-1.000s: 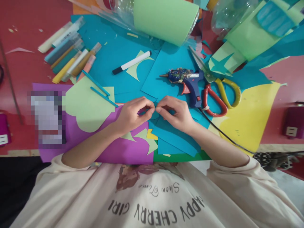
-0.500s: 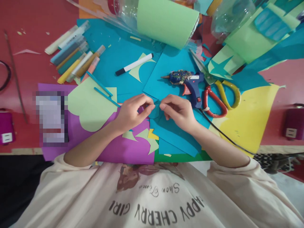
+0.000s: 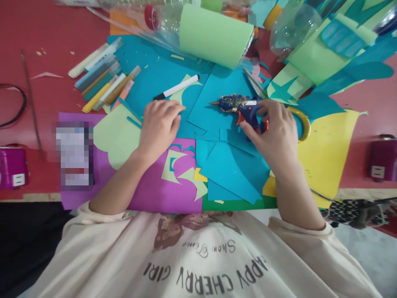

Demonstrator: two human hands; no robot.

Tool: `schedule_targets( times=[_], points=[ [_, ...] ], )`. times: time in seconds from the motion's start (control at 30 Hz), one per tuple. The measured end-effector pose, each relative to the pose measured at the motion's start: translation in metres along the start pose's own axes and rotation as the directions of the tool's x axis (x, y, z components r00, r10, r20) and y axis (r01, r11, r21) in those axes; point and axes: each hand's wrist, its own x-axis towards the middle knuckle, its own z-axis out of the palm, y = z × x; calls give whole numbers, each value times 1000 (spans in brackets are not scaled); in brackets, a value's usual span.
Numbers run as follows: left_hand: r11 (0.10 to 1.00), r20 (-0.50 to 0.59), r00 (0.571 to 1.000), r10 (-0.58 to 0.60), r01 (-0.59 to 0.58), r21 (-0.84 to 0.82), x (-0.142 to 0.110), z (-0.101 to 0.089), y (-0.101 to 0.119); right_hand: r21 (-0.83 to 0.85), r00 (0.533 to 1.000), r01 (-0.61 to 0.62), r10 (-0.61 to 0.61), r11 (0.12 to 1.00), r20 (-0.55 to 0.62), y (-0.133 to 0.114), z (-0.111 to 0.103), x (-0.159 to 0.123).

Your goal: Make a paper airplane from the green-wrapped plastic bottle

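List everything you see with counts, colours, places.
Glue gun: one, blue, at right hand
Scissors: one, yellow-red handles, right
Pen: one, white-black, upper centre
Markers: several, mixed, upper left
Bottles: at least two, clear, top
Blue sheets: several, blue, centre
Purple sheet: one, purple, lower left
Yellow sheet: one, yellow, right
Scraps: several, green or blue, centre
Boxy items: two, magenta, side edges
Blurred item: one, unclear, left
Table: one, red, beneath
Left hand: one, bare, by pen
Right hand: one, bare, at glue gun

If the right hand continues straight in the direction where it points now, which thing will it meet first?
Most likely the glue gun. The right hand points towards it, with its fingers spread about the handle. Depth is unclear here, so they may be touching it.
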Motion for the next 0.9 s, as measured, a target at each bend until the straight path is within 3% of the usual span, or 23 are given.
schedule_targets(
  times=[0.17,0.4,0.5,0.7,0.77,0.87,0.9],
  points=[
    [995,51,996,72,-68,-71,-5,9,13,-46,995,-63,66,997,71,8,12,-10],
    [959,40,998,51,-38,-279,-6,3,17,156,973,-213,224,964,-52,16,-22,-32],
    [955,50,998,49,-32,-294,-6,2,17,176,915,-324,355,930,-191,39,-33,-53],
    [969,79,997,23,-2,-247,-4,5,15,114,741,-433,425,894,-519,105,-45,-93],
    [975,78,997,-1,18,-222,-3,6,16,64,711,-477,427,877,-559,129,-44,-103],
    [971,87,995,-46,65,-231,-2,7,18,37,704,-531,466,846,-537,161,-39,-111],
    [967,95,994,-57,79,-244,-1,6,19,10,675,-552,454,834,-581,167,-38,-111]
  ],
)
